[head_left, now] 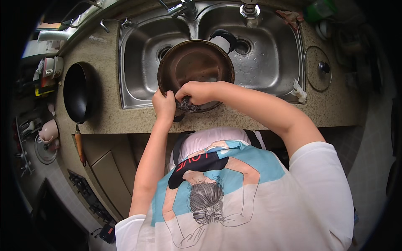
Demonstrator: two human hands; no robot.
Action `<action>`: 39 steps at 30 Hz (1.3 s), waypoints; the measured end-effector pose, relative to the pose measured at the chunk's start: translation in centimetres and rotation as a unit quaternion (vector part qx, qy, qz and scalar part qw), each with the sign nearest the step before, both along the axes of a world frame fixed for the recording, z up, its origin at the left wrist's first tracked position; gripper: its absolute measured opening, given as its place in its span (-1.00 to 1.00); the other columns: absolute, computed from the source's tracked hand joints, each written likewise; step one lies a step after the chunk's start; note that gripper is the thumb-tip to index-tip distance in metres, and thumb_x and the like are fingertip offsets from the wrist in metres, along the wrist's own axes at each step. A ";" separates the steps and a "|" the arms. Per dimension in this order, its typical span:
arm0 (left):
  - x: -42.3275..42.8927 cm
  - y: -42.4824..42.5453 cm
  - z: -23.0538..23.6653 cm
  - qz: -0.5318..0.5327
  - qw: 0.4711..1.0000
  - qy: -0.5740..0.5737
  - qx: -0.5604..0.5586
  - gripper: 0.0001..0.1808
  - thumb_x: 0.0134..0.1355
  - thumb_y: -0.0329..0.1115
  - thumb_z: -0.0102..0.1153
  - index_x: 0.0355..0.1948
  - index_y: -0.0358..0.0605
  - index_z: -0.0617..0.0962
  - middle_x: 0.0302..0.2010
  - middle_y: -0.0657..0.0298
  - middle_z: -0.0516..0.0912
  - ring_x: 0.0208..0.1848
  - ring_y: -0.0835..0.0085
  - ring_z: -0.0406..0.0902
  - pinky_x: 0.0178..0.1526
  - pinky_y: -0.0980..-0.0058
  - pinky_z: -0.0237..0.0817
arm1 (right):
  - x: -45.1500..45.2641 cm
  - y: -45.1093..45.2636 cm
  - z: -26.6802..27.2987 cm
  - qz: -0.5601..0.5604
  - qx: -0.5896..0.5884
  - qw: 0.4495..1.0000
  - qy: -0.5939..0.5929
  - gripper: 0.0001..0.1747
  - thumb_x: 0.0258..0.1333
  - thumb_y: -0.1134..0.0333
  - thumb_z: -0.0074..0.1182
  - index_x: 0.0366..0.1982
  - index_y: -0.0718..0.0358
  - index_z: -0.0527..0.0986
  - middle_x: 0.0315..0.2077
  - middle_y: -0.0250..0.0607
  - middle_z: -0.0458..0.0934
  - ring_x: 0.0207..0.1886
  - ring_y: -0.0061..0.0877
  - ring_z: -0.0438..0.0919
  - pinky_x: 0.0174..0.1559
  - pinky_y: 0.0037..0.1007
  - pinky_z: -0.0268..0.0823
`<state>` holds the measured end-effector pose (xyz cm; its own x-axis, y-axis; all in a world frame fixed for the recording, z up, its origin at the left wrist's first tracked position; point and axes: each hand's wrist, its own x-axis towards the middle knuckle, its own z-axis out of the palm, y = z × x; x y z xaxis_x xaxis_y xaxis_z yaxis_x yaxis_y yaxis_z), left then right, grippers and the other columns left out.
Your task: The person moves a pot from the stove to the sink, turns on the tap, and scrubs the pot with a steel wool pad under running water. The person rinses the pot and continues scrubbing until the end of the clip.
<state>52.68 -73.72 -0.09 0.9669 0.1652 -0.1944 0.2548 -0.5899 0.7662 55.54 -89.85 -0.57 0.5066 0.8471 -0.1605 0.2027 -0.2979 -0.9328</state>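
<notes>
A round metal pan (pixel 198 64) with a brown, stained inside is over the divider of the double sink, its near edge above the counter's front strip. At the pan's near left rim, my left hand (pixel 164 106) grips the edge with the thumb on top. My right hand (pixel 196 93) reaches inside the pan near its lower wall and holds a steel wool scrubber (pixel 188 105) against it. A black loop handle (pixel 231 37) shows at the pan's far right side, and part of another dark handle (pixel 179 118) shows at the near side.
The steel sink (pixel 267 72) surrounds the pan, with a faucet (pixel 182 9) behind. To the left, a black wok (pixel 76 92) lies on the counter, its wooden handle past the edge. A glass lid (pixel 314 69) and a crumpled white cloth or tissue (pixel 299 91) are at the right.
</notes>
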 end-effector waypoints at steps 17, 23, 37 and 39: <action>-0.2 -0.9 0.2 -0.026 0.999 -0.025 0.028 -0.78 0.00 -0.47 -0.09 -0.37 -0.40 0.51 -0.50 -0.13 0.57 -0.41 0.02 0.56 -0.31 0.26 0.32 | -1.6 -1.9 -0.7 -0.051 -0.300 0.950 -0.065 -0.73 -0.22 0.51 0.02 -0.37 0.19 0.60 -0.36 -0.06 0.61 -0.21 -0.20 0.58 -0.20 -0.22 0.42; -0.3 -0.4 -0.3 -0.041 0.997 -0.048 0.051 -0.78 0.00 -0.47 -0.09 -0.37 -0.40 0.52 -0.50 -0.13 0.57 -0.41 -0.01 0.55 -0.31 0.25 0.32 | -1.6 -2.7 1.2 -0.026 -0.194 0.978 -0.065 -0.74 -0.31 0.55 0.02 -0.43 0.23 0.58 -0.40 -0.01 0.59 -0.23 -0.14 0.56 -0.22 -0.22 0.39; -0.6 -1.0 0.6 -0.027 0.999 -0.031 0.024 -0.80 0.01 -0.48 -0.10 -0.38 -0.39 0.51 -0.51 -0.13 0.56 -0.41 -0.04 0.53 -0.32 0.24 0.30 | -3.0 -1.4 0.1 -0.098 -0.186 0.974 -0.088 -0.81 -0.33 0.52 0.04 -0.52 0.22 0.57 -0.43 -0.06 0.59 -0.28 -0.16 0.57 -0.27 -0.22 0.39; -0.2 -0.9 0.5 -0.050 0.996 -0.059 0.038 -0.80 0.00 -0.49 -0.10 -0.38 -0.40 0.50 -0.53 -0.11 0.55 -0.46 0.04 0.53 -0.34 0.27 0.30 | -2.0 -2.7 -0.7 -0.048 -0.236 0.965 -0.101 -0.81 -0.33 0.53 0.03 -0.52 0.24 0.56 -0.43 -0.04 0.59 -0.28 -0.14 0.56 -0.26 -0.21 0.39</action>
<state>52.47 -74.62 0.44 0.9947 0.0770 -0.0688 0.1027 -0.6648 0.7400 53.52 -92.52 -1.28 0.6401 0.6516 -0.4070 0.3177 -0.7068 -0.6320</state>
